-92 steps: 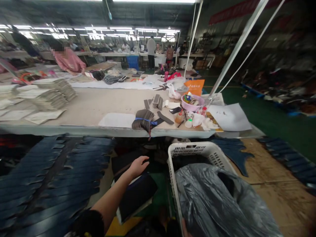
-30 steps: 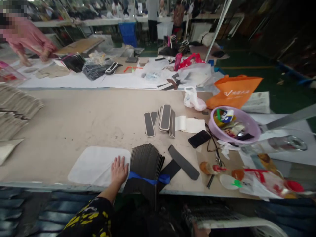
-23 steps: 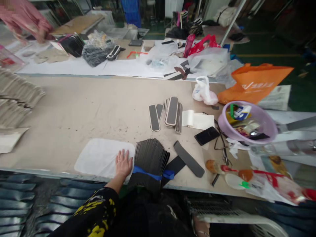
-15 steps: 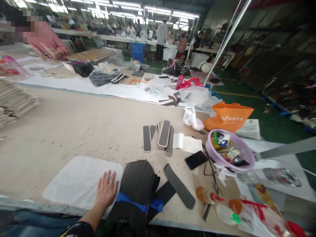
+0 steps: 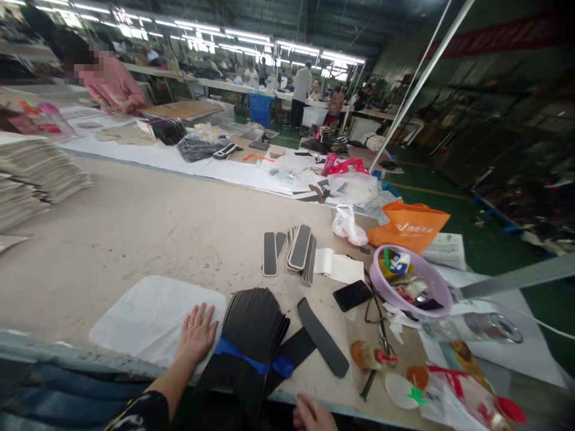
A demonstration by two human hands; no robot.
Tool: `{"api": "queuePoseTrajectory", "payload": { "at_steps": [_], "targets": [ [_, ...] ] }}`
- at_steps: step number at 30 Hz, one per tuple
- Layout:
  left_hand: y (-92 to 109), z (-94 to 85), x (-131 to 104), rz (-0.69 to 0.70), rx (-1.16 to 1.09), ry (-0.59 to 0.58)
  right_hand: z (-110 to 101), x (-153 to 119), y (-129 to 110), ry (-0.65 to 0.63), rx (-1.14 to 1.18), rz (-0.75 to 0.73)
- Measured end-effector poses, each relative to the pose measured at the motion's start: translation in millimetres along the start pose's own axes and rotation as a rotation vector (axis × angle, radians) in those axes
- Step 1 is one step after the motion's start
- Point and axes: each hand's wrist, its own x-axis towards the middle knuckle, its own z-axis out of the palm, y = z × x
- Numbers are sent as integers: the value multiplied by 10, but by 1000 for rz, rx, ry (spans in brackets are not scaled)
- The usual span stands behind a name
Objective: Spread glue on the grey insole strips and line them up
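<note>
My left hand (image 5: 197, 335) lies flat, fingers stretched out, on the right part of a white rounded sheet (image 5: 139, 317). Right beside it is a fanned stack of dark strips (image 5: 256, 317), bound by a blue band (image 5: 245, 357) and reaching over the table's near edge. At the bottom edge of the view my right hand (image 5: 314, 414) shows in part, below the table edge, its fingers loosely bent and apart with nothing visible in them. Two loose dark strips, one of them a grey-black strip (image 5: 323, 338), lie crossed to the right of the stack.
Pale-edged grey pieces (image 5: 299, 251) lie mid-table near a black phone (image 5: 353, 295). To the right stand a purple basin (image 5: 381, 281), an orange bag (image 5: 411, 226), a glass jar (image 5: 476, 328) and a small bottle (image 5: 366, 355). Layered pale sheets (image 5: 40, 173) are piled at left. A person in pink works across the table.
My right hand has come into view at the bottom edge. My left hand stays flat on the white sheet. The whole view has shifted slightly.
</note>
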Motion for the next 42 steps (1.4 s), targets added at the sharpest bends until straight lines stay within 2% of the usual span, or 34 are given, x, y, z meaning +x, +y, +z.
{"api": "queuePoseTrajectory", "payload": {
  "at_steps": [1, 3, 5, 7, 11, 16, 20, 24, 28, 32, 35, 37, 40, 42],
  "targets": [
    [50, -94, -12, -24, -81, -18, 58, 13, 30, -16, 12, 19],
    [146, -295, -23, -149, -362, -134, 219, 79, 53, -44, 44, 45],
    [210, -451, -2, -183, -420, -195, 401, 192, 29, -40, 64, 38],
    [239, -535, 38, -215, -455, -250, 548, 316, -27, -53, 67, 15],
    [327, -536, 92, -279, -616, -380, 659, 477, -126, -56, 51, -14],
    [585, -434, 17, -372, -881, -552, 674, 546, -159, -29, 15, 30],
    [696, -421, 2, -453, -1083, -608, 737, 531, -224, -58, 65, -6],
    [677, -504, 47, -517, -1302, -642, 792, 501, -370, -53, 114, -75],
    [654, -634, 83, -554, -1497, -677, 791, 518, -738, -20, 20, -174],
    [678, -696, 215, -597, -1766, -658, 816, 565, -1368, 32, -362, -354],
    [715, -682, 449, -614, -1949, -586, 904, 577, -1847, 27, -571, -463],
    [742, -672, 646, -577, -1967, -539, 995, 565, -2102, 63, -671, -489],
    [772, -675, 924, -512, -1970, -494, 1159, 557, -2348, 123, -765, -492],
    [763, -668, 1070, -464, -1926, -485, 1278, 606, -2412, 146, -784, -496]
  ]
}}
